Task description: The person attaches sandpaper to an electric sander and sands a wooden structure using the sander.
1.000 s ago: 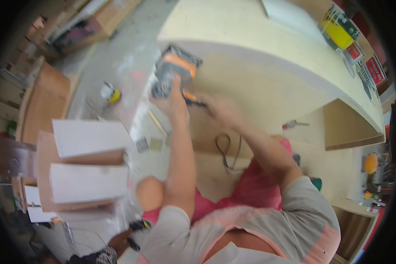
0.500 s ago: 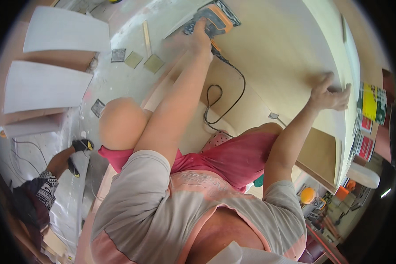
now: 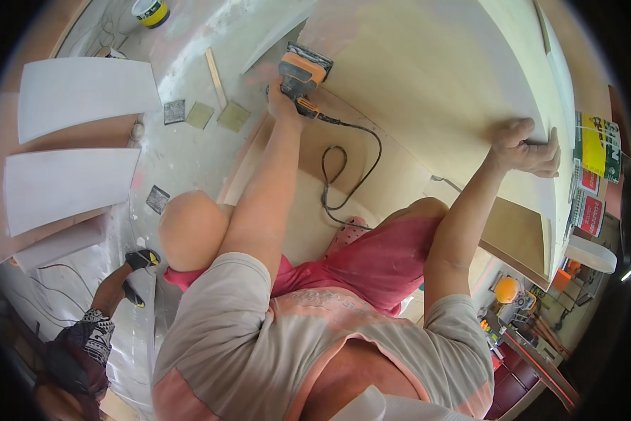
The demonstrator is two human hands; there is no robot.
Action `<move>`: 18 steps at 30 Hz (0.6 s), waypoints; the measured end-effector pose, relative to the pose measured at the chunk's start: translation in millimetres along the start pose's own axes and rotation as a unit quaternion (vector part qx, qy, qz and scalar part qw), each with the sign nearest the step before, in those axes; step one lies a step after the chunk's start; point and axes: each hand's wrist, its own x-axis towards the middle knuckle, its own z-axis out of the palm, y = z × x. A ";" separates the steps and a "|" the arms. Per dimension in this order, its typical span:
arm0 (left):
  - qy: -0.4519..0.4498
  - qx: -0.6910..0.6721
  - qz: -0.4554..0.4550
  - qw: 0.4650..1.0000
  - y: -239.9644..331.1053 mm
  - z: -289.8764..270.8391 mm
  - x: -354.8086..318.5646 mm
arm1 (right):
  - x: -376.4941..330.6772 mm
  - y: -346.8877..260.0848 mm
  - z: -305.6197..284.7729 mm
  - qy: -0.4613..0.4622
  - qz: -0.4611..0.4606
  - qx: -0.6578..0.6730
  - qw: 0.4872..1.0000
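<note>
Sanding is under way: the left hand grips the orange palm sander on the pale curved panel, whose far edge the right hand clasps, so the next pass likely needs steady, flat pressure.

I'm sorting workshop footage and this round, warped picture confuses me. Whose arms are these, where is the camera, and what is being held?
The camera sits on a person's head and looks down, so the arms coming from the bottom edge are that person's own. Its wide lens bends straight edges into curves. The left hand has its grip on an orange electric sander, pressed against a large pale curved panel; the sander's black cord loops down from it. The right hand grips the panel's far edge. On the dusty floor lie small sandpaper squares, a wooden stick and a paint can. White curved boards sit at the left. The foot at lower left belongs to someone else.
</note>
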 end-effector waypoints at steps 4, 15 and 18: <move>-0.056 0.001 -0.022 0.998 -0.3 2.4 -8.4 | -2.5 3.2 0.9 0.003 -0.008 0.008 1.000; -0.023 0.053 0.149 0.987 40.0 73.2 -91.9 | -3.8 5.2 -3.5 -0.023 -0.004 0.029 0.999; -0.043 0.065 0.186 0.979 45.2 87.5 -114.1 | 0.1 -1.5 -7.9 -0.037 0.008 0.048 0.998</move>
